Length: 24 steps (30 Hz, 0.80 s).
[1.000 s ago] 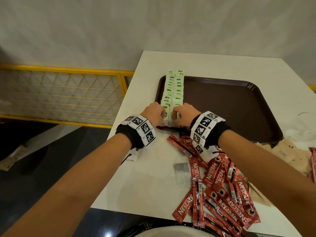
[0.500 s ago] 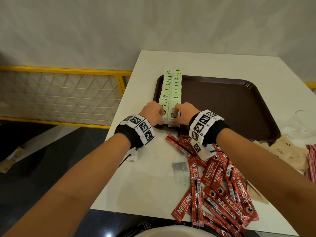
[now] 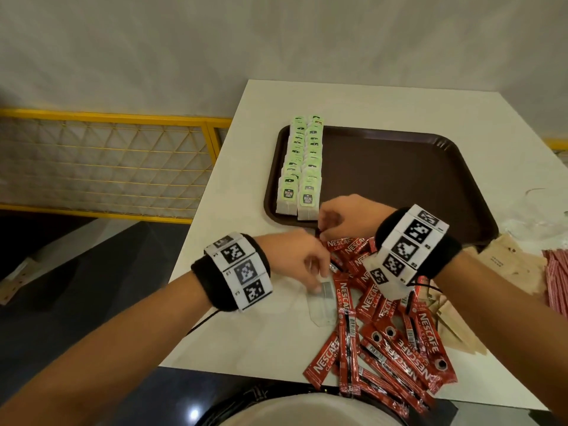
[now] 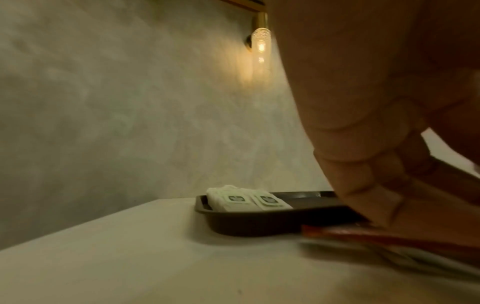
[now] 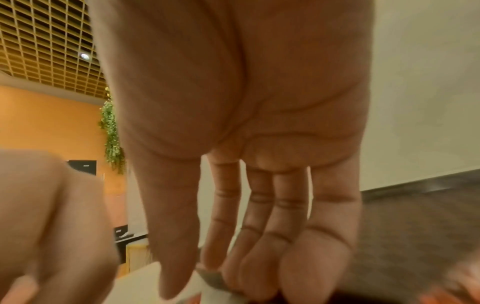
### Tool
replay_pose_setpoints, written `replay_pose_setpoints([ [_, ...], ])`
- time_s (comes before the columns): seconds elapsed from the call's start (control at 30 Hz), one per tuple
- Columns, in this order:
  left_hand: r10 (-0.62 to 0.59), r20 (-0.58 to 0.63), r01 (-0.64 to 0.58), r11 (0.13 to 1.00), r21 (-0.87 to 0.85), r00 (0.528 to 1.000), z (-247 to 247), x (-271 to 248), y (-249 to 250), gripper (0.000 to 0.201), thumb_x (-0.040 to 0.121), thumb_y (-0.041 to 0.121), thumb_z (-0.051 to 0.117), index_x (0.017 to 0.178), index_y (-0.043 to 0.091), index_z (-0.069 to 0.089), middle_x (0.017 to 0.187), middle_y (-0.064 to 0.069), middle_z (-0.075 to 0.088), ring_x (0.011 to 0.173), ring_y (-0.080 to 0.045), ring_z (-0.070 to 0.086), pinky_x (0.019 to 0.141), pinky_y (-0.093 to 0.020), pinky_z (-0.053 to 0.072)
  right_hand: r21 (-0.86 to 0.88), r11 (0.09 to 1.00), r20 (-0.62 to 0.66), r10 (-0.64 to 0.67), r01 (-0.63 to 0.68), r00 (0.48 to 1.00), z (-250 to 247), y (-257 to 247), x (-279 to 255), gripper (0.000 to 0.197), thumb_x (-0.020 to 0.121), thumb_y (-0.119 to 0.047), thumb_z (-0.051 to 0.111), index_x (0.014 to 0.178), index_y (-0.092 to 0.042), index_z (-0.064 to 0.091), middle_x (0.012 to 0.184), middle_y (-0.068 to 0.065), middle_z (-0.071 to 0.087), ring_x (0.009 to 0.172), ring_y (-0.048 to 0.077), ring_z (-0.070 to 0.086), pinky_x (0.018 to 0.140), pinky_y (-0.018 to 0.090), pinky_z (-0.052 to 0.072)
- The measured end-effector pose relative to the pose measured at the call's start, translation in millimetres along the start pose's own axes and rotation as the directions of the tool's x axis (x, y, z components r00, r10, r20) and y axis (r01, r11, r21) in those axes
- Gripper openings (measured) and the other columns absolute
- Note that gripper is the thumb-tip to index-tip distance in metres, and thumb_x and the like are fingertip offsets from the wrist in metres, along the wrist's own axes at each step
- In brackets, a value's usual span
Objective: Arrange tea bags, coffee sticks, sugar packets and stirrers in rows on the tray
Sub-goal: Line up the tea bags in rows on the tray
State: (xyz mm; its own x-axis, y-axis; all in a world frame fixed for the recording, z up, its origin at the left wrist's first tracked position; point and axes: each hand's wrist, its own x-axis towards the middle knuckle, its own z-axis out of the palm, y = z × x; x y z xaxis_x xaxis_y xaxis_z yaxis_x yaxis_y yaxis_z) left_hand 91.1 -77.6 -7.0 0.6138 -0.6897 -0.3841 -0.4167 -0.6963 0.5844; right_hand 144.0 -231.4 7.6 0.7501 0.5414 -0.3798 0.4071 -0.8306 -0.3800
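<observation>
Fingers [image 5: 262,236] loosely extended over white table [image 3: 246,327]; grey wall [image 3: 276,41], yellow railing [image 3: 107,115].

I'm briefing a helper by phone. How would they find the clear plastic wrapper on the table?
Start at the brown tray on the white table and come toward the near edge. Just left of the red coffee sticks lies the clear wrapper, under the left hand. It alone is see-through and unprinted.

One tray [image 3: 399,179], two tea-bag rows [image 3: 302,167], perhaps fifteen coffee sticks [image 3: 384,358].
</observation>
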Motion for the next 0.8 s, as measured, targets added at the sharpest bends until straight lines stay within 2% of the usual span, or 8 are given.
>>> replay_pose_setpoints([
  [0.1, 0.077, 0.081, -0.083, 0.994, 0.074, 0.994, 15, 3, 5, 0.034, 0.077, 0.022, 0.076, 0.106, 0.006, 0.068, 0.099, -0.009, 0.063, 0.080, -0.010, 0.050, 0.064, -0.007, 0.036, -0.057, 0.998, 0.058, 0.011, -0.008, 0.998, 12, 3, -3, 0.022, 0.080, -0.028, 0.071, 0.099, -0.017, 0.067, 0.081, -0.008, 0.056, 0.080, 0.010, 0.053, 0.072, 0.023, 0.042],
  [0.17, 0.085, 0.097, -0.097, 0.988, 0.122, 0.992, 21, 2, 6, 0.041, 0.076, 0.025, 0.077, 0.111, 0.007, 0.065, 0.101, -0.008, 0.057, 0.083, -0.009, 0.044, 0.064, -0.006, 0.033, -0.087, 0.996, 0.079, 0.012, -0.005, 0.997, 18, 3, -3, 0.024, 0.080, -0.028, 0.071, 0.101, -0.017, 0.067, 0.080, -0.009, 0.054, 0.080, 0.011, 0.052, 0.071, 0.023, 0.041],
  [0.23, 0.053, 0.115, -0.072, 0.983, 0.171, 0.992, 23, -1, 3, 0.046, 0.075, 0.029, 0.077, 0.114, 0.011, 0.060, 0.100, -0.002, 0.049, 0.087, -0.009, 0.042, 0.064, -0.011, 0.033, -0.097, 0.995, 0.073, -0.011, 0.018, 0.997, 22, 1, -2, 0.025, 0.081, -0.027, 0.070, 0.103, -0.016, 0.066, 0.083, -0.008, 0.053, 0.081, 0.011, 0.050, 0.071, 0.023, 0.039],
  [0.33, -0.046, 0.141, 0.015, 0.976, 0.218, 0.989, 21, -10, -4, 0.049, 0.074, 0.034, 0.078, 0.113, 0.015, 0.055, 0.106, -0.001, 0.047, 0.093, -0.015, 0.046, 0.078, -0.027, 0.042, -0.094, 0.994, 0.056, -0.052, 0.057, 0.997, 27, -5, 0, 0.024, 0.081, -0.031, 0.069, 0.102, -0.019, 0.065, 0.091, -0.005, 0.058, 0.085, 0.013, 0.053, 0.077, 0.028, 0.046],
  [0.4, -0.097, 0.121, 0.068, 0.971, 0.230, 0.988, 17, -17, -11, 0.051, 0.072, 0.038, 0.078, 0.112, 0.017, 0.054, 0.109, 0.000, 0.047, 0.095, -0.015, 0.046, 0.083, -0.030, 0.044, -0.089, 0.993, 0.048, -0.078, 0.082, 0.996, 28, -9, 2, 0.023, 0.083, -0.032, 0.067, 0.103, -0.020, 0.065, 0.086, -0.008, 0.056, 0.085, 0.011, 0.053, 0.076, 0.026, 0.046],
  [0.53, -0.110, 0.015, 0.103, 0.966, 0.235, 0.994, 16, -27, -19, 0.053, 0.069, 0.045, 0.078, 0.107, 0.016, 0.054, 0.101, 0.006, 0.041, 0.092, -0.012, 0.044, 0.080, -0.026, 0.043, -0.021, 0.997, 0.002, -0.080, 0.080, 0.997, 23, -11, 4, 0.025, 0.087, -0.032, 0.064, 0.110, -0.021, 0.062, 0.078, -0.012, 0.048, 0.084, 0.010, 0.050, 0.071, 0.021, 0.041],
  [0.67, -0.100, 0.003, 0.096, 0.963, 0.253, 0.995, 25, -25, -12, 0.055, 0.066, 0.050, 0.078, 0.100, 0.016, 0.051, 0.097, 0.006, 0.040, 0.088, -0.014, 0.043, 0.074, -0.027, 0.041, -0.099, 0.989, 0.087, -0.098, 0.107, 0.991, 19, -10, 2, 0.042, 0.079, -0.036, 0.072, 0.115, -0.020, 0.058, 0.076, -0.013, 0.045, 0.071, 0.004, 0.045, 0.060, 0.015, 0.036],
  [0.8, -0.118, 0.003, 0.112, 0.946, 0.304, 0.993, 28, -18, -10, 0.047, 0.071, 0.045, 0.076, 0.094, 0.016, 0.047, 0.095, 0.005, 0.038, 0.085, -0.012, 0.037, 0.070, -0.026, 0.036, -0.152, 0.982, 0.176, -0.081, 0.108, 0.981, 26, -11, 0, 0.060, 0.071, -0.038, 0.078, 0.122, -0.023, 0.051, 0.098, -0.008, 0.047, 0.090, 0.009, 0.044, 0.077, 0.024, 0.040],
])
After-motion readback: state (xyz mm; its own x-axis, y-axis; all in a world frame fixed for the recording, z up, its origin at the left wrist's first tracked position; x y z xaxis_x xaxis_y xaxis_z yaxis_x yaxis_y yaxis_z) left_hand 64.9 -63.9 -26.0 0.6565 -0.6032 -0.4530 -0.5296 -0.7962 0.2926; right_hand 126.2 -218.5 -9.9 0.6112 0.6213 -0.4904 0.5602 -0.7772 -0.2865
